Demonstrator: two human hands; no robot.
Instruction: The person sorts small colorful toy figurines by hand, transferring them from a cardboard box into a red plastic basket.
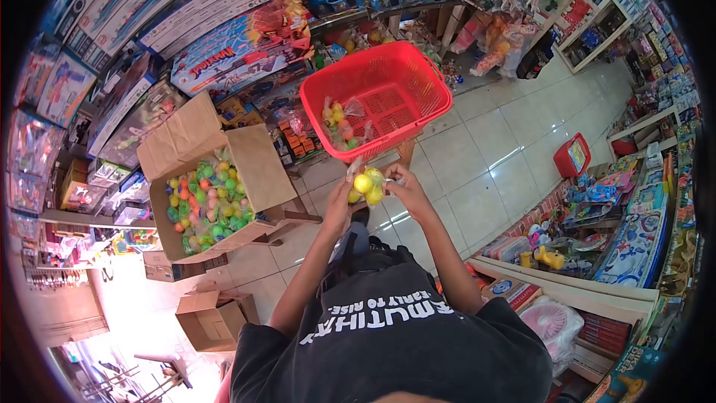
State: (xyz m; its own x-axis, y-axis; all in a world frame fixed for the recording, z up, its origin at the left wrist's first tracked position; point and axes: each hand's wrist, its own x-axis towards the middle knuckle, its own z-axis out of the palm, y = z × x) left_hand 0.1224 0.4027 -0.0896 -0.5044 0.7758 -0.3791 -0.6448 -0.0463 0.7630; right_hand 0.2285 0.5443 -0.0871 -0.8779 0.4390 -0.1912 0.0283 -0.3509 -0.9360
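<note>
A small clear plastic bag of yellow balls (pixel 367 185) is held up in front of my body, between both hands. My left hand (pixel 340 198) grips its left side, with fingers closed around the plastic. On the other side, my right hand (pixel 406 192) pinches the bag's edge between thumb and fingers. Just beyond the hands stands a red plastic basket (pixel 403 131) with perforated sides. Bagged balls in yellow, orange and green (pixel 343 128) lie at its left end. To the left, an open cardboard box (pixel 262 164) is filled with many colourful balls (pixel 209 201).
A smaller open cardboard box (pixel 209 322) sits on the tiled floor (pixel 477 172) at lower left. Boxed toys (pixel 239 43) line the left and far shelves. At right are a small red container (pixel 573 155), packed toy shelves and a wrapped pink fan (pixel 550 328).
</note>
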